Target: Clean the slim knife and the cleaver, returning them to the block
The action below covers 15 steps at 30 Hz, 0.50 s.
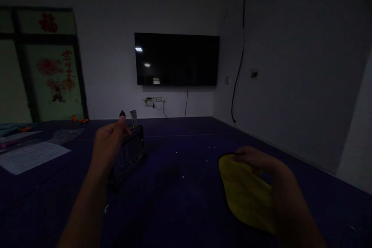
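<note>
My left hand [109,141] is closed, its thumb and fingers pinched at the top edge of a see-through bag with black trim [132,151]. A small black cap-like tip [122,113] shows just above the thumb; what it belongs to is hidden. Beside it, a narrow patterned piece [134,118] sticks up from the bag's top. On the right, my right hand [261,161] grips the upper edge of a yellow cloth with a dark border [245,193]. The cloth hangs down over the purple surface, partly covered by the wrist.
White printed sheets [35,157] and a clear plastic wrapper [65,135] lie at the left, with orange items [80,119] farther back. Small white scraps dot the purple surface [180,209]. A television [177,60] hangs on the far wall; a dark cable [240,68] runs down the right wall.
</note>
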Each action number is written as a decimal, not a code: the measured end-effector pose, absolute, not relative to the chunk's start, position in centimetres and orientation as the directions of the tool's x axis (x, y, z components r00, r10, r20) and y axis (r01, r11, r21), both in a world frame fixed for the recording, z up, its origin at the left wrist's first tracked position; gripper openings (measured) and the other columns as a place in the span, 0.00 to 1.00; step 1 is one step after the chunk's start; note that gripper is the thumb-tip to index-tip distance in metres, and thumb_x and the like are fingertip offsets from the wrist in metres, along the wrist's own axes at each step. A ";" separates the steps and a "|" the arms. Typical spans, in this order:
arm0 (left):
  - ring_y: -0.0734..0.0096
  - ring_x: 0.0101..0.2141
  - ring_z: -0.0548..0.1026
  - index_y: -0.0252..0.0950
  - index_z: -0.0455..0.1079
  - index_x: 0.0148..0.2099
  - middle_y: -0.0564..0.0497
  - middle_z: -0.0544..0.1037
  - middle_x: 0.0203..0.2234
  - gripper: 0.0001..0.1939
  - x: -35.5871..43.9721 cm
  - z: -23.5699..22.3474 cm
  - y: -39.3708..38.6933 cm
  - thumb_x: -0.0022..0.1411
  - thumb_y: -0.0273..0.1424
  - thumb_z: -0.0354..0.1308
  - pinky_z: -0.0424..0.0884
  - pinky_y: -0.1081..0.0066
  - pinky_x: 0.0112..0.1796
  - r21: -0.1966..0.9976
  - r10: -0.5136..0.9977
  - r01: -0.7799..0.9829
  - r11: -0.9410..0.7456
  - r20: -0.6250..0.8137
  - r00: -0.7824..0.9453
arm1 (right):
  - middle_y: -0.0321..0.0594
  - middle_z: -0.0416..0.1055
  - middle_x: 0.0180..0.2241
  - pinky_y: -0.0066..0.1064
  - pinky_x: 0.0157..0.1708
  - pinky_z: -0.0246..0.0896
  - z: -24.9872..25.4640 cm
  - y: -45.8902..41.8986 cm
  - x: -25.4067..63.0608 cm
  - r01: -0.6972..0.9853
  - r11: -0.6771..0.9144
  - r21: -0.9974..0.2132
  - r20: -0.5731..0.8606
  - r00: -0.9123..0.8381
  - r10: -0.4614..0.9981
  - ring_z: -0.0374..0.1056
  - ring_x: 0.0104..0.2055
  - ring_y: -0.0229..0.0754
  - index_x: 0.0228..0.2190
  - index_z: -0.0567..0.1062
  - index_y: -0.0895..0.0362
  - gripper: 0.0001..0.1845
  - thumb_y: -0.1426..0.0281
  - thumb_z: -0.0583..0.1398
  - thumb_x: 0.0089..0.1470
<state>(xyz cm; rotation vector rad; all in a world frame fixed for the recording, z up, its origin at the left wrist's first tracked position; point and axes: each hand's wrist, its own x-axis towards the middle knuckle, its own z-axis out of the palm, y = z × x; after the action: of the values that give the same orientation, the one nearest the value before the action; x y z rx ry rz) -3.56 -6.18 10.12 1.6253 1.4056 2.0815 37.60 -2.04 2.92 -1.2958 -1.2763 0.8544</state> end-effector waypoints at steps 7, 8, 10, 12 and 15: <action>0.77 0.15 0.55 0.36 0.72 0.28 0.59 0.57 0.11 0.18 -2.7 10.9 -6.9 0.49 0.46 0.55 0.52 0.74 0.19 0.764 0.684 0.232 -0.603 0.644 -0.344 | 0.37 0.76 0.24 0.25 0.24 0.64 7.8 -4.5 27.8 -0.184 0.188 -0.965 0.231 -0.249 0.940 0.71 0.26 0.39 0.28 0.77 0.58 0.09 0.67 0.67 0.42; 0.75 0.15 0.58 0.35 0.72 0.30 0.58 0.61 0.12 0.18 -2.3 10.9 -6.7 0.49 0.46 0.54 0.54 0.74 0.19 0.772 0.703 0.236 -0.591 0.636 -0.319 | 0.38 0.76 0.26 0.25 0.27 0.65 7.5 -4.1 26.4 -0.293 0.147 -0.945 0.230 -0.272 0.934 0.72 0.27 0.39 0.29 0.77 0.59 0.10 0.68 0.67 0.42; 0.72 0.18 0.63 0.35 0.73 0.31 0.55 0.68 0.16 0.20 -1.5 10.5 -5.9 0.47 0.47 0.55 0.58 0.73 0.20 0.789 0.757 0.276 -0.549 0.609 -0.238 | 0.38 0.77 0.28 0.25 0.29 0.65 6.2 -3.0 23.9 -0.474 0.027 -0.880 0.189 -0.298 0.936 0.72 0.28 0.38 0.30 0.77 0.58 0.10 0.68 0.67 0.42; 0.68 0.22 0.68 0.34 0.73 0.28 0.51 0.73 0.20 0.21 -0.9 10.0 -5.0 0.43 0.49 0.58 0.61 0.71 0.23 0.796 0.810 0.330 -0.508 0.571 -0.130 | 0.38 0.77 0.30 0.26 0.33 0.66 3.9 -2.1 21.9 -0.492 -0.025 -0.870 0.151 -0.314 0.937 0.73 0.31 0.39 0.32 0.77 0.57 0.11 0.66 0.65 0.44; 0.63 0.26 0.72 0.35 0.74 0.26 0.49 0.76 0.21 0.20 -0.7 9.2 -3.8 0.39 0.48 0.61 0.65 0.69 0.26 0.797 0.871 0.387 -0.464 0.491 0.032 | 0.42 0.77 0.29 0.34 0.39 0.67 -0.6 -1.4 20.5 -0.453 -0.125 -0.883 0.058 -0.369 0.927 0.74 0.33 0.44 0.31 0.77 0.59 0.13 0.62 0.62 0.47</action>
<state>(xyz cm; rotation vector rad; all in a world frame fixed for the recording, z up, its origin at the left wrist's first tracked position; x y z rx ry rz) -0.74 -3.76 9.22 1.8671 1.2710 1.4271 20.49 -1.37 -0.62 -0.6528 -1.0699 1.6985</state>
